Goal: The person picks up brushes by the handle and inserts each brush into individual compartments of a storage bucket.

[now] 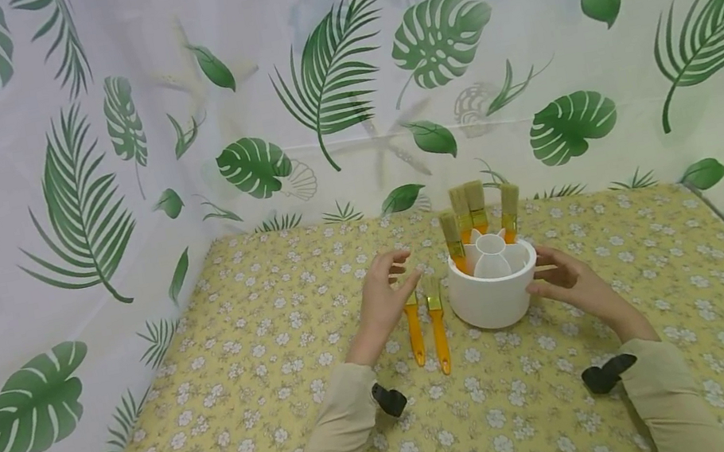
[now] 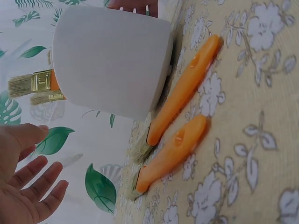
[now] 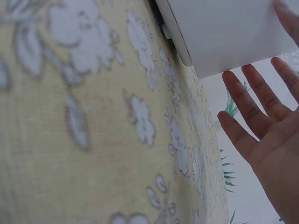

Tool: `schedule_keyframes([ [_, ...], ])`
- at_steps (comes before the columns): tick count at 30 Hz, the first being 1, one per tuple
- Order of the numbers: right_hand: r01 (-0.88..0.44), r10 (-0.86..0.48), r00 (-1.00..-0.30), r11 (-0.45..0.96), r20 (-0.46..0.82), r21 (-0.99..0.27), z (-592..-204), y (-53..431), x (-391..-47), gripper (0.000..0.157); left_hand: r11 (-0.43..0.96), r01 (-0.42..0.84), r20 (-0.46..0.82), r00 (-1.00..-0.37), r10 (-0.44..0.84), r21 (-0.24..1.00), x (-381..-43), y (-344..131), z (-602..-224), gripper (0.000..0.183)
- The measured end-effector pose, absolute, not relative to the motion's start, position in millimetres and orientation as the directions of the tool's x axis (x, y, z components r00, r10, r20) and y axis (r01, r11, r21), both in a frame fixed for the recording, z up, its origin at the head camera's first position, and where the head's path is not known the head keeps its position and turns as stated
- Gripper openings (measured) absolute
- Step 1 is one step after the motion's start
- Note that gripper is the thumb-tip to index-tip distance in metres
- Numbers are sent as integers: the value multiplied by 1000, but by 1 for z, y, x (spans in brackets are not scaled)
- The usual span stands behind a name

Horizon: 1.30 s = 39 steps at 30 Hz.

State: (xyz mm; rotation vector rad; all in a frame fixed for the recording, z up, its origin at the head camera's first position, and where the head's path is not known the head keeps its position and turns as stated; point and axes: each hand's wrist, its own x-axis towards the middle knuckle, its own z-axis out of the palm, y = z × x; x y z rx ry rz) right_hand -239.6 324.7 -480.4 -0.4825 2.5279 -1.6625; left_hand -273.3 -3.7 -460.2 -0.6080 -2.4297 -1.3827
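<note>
A round white holder (image 1: 490,302) with inner compartments stands on the table. Several paintbrushes (image 1: 508,210) with orange handles are in it, bristles up. My right hand (image 1: 571,282) is at the holder's right side, its fingertips right at the wall, fingers fairly straight in the right wrist view. Two more paintbrushes lie on the cloth left of the holder, bristles pointing away: a nearer-right paintbrush (image 1: 439,329) and a left paintbrush (image 1: 415,334). Above the bristle end of the left one hovers my left hand (image 1: 384,299), fingers spread and loosely bent, holding nothing.
A yellow floral cloth (image 1: 247,440) covers the table. Behind and to the left hang white curtains (image 1: 179,177) printed with green leaves. Black wrist cameras (image 1: 388,399) sit on both sleeves.
</note>
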Motion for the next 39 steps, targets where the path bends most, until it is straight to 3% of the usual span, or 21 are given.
schedule_keyframes([
  [14,-215,-283,-953,398,104,-892,-483,325,-240,67,442,445,370,-895,249,779,-271,-10,-463,34],
  [39,-254,-306,-942,377,138,-891,-482,326,-240,62,582,340,165,-928,333,738,-272,-13,-471,43],
])
